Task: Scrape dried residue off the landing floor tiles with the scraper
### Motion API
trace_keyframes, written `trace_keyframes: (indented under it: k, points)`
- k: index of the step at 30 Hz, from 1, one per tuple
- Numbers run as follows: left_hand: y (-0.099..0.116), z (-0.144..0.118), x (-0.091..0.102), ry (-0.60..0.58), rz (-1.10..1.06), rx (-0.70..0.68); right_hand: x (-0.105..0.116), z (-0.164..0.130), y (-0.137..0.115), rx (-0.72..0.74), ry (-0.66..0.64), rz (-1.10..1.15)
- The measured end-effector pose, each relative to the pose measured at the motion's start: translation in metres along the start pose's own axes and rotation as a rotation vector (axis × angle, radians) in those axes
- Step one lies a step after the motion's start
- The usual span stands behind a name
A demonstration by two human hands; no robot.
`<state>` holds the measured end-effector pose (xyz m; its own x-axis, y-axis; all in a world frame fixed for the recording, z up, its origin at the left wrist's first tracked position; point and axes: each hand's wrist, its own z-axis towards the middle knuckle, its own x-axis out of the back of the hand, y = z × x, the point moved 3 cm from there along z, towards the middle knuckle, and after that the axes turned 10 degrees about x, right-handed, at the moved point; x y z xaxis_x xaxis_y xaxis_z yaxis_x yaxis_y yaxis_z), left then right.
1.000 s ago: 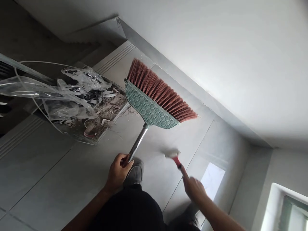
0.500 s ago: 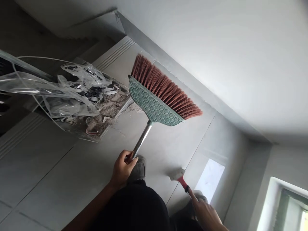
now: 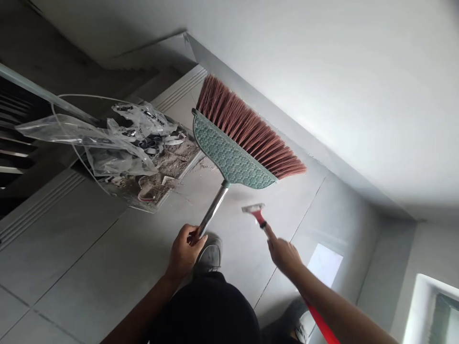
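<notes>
My left hand (image 3: pixel 186 251) is wrapped round the metal handle of a broom (image 3: pixel 234 155), just above my shoe. The broom is held with its green head up and its reddish-brown bristles pointing away from me. In my right hand (image 3: pixel 285 255) is a scraper (image 3: pixel 258 215) with a red neck and a dirty, pale flat blade. Its blade is a little below the broom head, apart from the bristles. A long red part shows beneath my right forearm, probably the rest of the scraper's handle.
To the left, a dustpan (image 3: pixel 154 208) holds dirt, straps and crumpled clear plastic (image 3: pixel 118 160). It lies by the grooved edge of a stair step (image 3: pixel 41 205), near a railing (image 3: pixel 46 95). A white wall (image 3: pixel 340 86) with grey skirting runs along the right. My shoes (image 3: pixel 210 255) stand on grey tiles.
My right hand has moved up and to the left with the scraper, bringing its blade closer to the broom head. My left hand keeps its hold on the broom.
</notes>
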<state>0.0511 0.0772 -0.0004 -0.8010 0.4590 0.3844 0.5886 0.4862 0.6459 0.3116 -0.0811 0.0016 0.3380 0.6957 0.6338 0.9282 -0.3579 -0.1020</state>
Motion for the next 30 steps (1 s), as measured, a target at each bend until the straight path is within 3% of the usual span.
trace_keyframes:
  k: [4,6,7,8,10,15,17,18,20,24,26,28,30]
  points:
    - [-0.008,0.001,-0.001,0.006,-0.006,-0.016,-0.109,-0.104,0.015,0.058,-0.248,-0.070]
    - [-0.009,0.002,-0.001,0.007,-0.001,-0.018,-0.136,-0.128,0.008,0.072,-0.316,-0.072]
    - [-0.009,0.002,-0.002,0.008,0.002,-0.017,-0.138,-0.128,0.001,0.075,-0.320,-0.062]
    - [-0.008,0.003,-0.002,0.011,0.005,-0.016,-0.132,-0.118,-0.010,0.074,-0.305,-0.047]
    - [-0.005,0.003,-0.002,0.026,0.009,-0.017,-0.101,-0.077,-0.034,0.066,-0.219,-0.006]
    - [0.001,0.002,0.002,0.065,0.023,-0.026,0.024,0.054,-0.075,-0.031,0.090,0.108]
    - [0.001,0.002,0.004,0.073,0.015,-0.031,0.048,0.069,-0.072,-0.035,0.119,0.133]
    - [0.001,0.002,0.005,0.072,0.009,-0.034,0.046,0.064,-0.067,-0.029,0.106,0.131]
    - [-0.001,0.002,0.007,0.069,-0.001,-0.036,0.017,0.032,-0.049,-0.017,0.033,0.099]
    - [-0.003,0.002,0.005,0.070,-0.010,-0.031,-0.088,-0.075,-0.011,0.012,-0.185,0.030]
    - [-0.003,0.002,0.004,0.062,-0.009,-0.025,-0.125,-0.115,-0.007,0.029,-0.291,0.008]
    - [-0.003,0.002,0.002,0.057,-0.005,-0.018,-0.137,-0.125,-0.015,0.054,-0.322,0.003]
    - [-0.002,0.003,0.002,0.057,0.001,-0.016,-0.122,-0.101,-0.032,0.073,-0.269,0.010]
